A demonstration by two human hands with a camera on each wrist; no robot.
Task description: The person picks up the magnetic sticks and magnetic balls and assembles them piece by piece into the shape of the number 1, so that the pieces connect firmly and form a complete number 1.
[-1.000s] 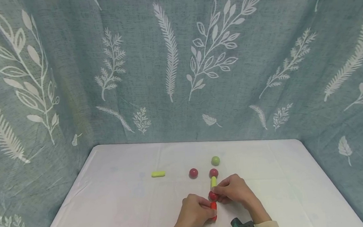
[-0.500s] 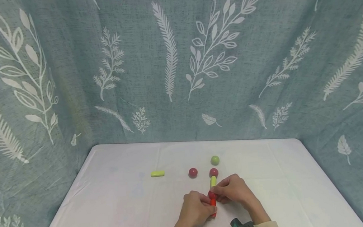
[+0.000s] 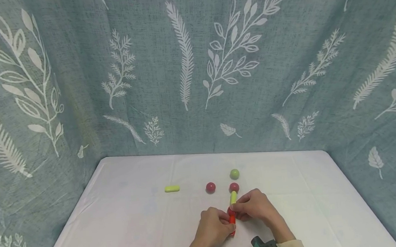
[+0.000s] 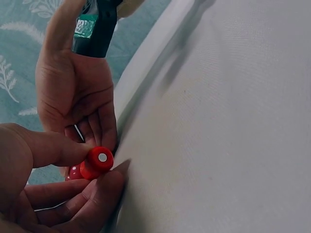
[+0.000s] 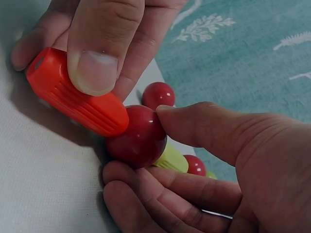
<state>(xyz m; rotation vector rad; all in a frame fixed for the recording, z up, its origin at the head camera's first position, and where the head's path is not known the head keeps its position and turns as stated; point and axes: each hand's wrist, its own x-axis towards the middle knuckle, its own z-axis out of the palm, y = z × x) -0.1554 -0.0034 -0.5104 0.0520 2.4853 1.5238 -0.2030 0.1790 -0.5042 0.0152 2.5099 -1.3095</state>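
My left hand [image 3: 212,228] pinches a red ridged rod [image 5: 82,102] between thumb and fingers. The rod's end, with a pale round spot on its face, shows in the left wrist view. Its far end meets a dark red ball [image 5: 138,136], which my right hand [image 3: 256,205] holds between thumb and fingertips. A yellow-green rod [image 3: 233,197] runs on from this ball, and a second red ball [image 3: 234,187] sits at the rod's far end. Together these pieces form a line pointing away from me. In the head view the fingers partly hide the held ball.
Beyond the line lies a green ball [image 3: 235,174]. To its left are a loose red ball [image 3: 210,188] and a lone yellow-green rod [image 3: 172,189]. A white cloth covers the table [image 3: 122,224]; a leaf-patterned curtain [image 3: 166,83] hangs behind.
The red rod has moved slightly forward with my left hand, closing the small gap to the ball. The yellow-green rod and far ball have shifted very slightly right; my right hand has hardly moved.
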